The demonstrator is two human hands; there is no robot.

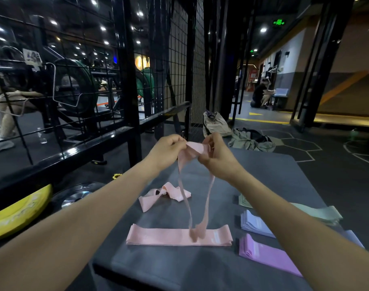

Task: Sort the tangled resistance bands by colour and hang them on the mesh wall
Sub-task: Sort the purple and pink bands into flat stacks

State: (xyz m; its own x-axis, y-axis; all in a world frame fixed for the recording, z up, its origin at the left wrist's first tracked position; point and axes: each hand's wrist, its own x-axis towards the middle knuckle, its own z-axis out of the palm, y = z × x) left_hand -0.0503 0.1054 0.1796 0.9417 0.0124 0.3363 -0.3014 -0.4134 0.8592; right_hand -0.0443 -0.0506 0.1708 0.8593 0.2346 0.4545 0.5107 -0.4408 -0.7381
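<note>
Both hands hold one pink resistance band [195,149] up over the grey mat [274,171]. My left hand [169,151] pinches its left end and my right hand [218,155] grips its right end, while its loop hangs down to the mat. A flat pink band [158,237] lies below it, and a tangled pink band [158,195] lies further back. At the right, partly under my right forearm, lie a green pile [318,213], a blue pile [255,224] and a purple pile [263,252]. The black mesh wall [171,80] stands behind the mat.
A yellow weight plate [17,215] and a dark plate [78,194] lie on the floor at the left. A beige bag [215,123] and a grey-green garment [248,141] sit beyond the mat. One person sits far right, another behind the mesh at left.
</note>
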